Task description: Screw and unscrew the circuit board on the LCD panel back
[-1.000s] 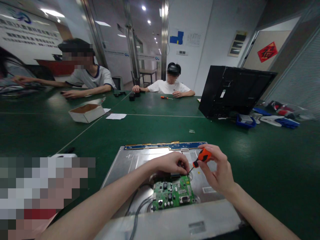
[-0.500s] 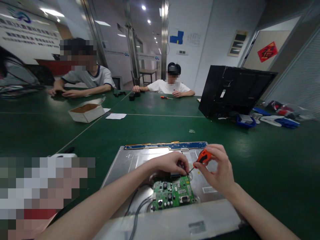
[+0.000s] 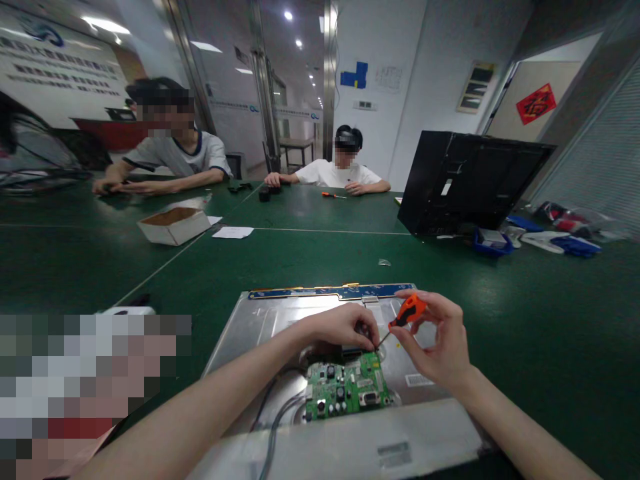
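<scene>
My right hand (image 3: 443, 340) grips the orange-and-black handle of a screwdriver (image 3: 407, 311) between thumb and fingers. Its thin shaft slants down and left to the upper corner of a green circuit board (image 3: 347, 387). At that same corner my left hand (image 3: 353, 325) is closed in a pinch, fingertips beside the screwdriver's tip; whatever they pinch is hidden. The board lies on the silvery metal back of a display panel (image 3: 305, 312), and grey cables (image 3: 273, 433) run from its left side. Along the panel's far edge sits a narrow blue circuit strip (image 3: 320, 292).
On the green table (image 3: 310, 257) stand an open white box (image 3: 175, 228) and, at right, a black monitor housing (image 3: 475, 180). Near it are a blue tray (image 3: 493, 247) and gloves (image 3: 560, 243). Two people sit across the table; another screwdriver (image 3: 330, 195) lies there.
My right hand's index finger has stretched farther over the handle's end, and the screwdriver has tilted slightly more upright. My left hand stays in place.
</scene>
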{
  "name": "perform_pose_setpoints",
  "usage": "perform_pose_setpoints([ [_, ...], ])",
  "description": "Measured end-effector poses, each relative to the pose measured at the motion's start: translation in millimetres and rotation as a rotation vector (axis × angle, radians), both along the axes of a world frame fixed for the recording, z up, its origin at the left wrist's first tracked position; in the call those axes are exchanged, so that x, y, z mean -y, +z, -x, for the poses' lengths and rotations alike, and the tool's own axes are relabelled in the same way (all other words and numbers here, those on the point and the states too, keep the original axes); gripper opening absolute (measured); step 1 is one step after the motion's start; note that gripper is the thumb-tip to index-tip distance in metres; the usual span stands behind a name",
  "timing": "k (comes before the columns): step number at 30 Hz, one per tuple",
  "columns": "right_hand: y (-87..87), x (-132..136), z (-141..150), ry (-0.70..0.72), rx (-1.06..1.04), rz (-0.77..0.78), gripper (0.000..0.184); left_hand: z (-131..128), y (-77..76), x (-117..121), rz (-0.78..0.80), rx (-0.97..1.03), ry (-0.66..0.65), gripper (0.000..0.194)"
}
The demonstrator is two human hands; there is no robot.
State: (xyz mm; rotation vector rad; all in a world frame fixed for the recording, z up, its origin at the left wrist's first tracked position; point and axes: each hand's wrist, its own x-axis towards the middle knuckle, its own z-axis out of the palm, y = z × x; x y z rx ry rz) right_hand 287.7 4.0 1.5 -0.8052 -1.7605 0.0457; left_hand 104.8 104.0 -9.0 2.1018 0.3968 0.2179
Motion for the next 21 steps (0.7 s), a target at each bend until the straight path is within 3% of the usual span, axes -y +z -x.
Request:
perform_pose_setpoints([
  [8,0.7,0,4,0.050,-0.077,0.020,0.058,-1,-1.5,0,0.007,0.012,-0.013,0.011],
  [21,11.7,0,1,-0.048,0.093,0.022,0.049,-1,-2.1,-1,-0.021,0.014,-0.011,0.012],
])
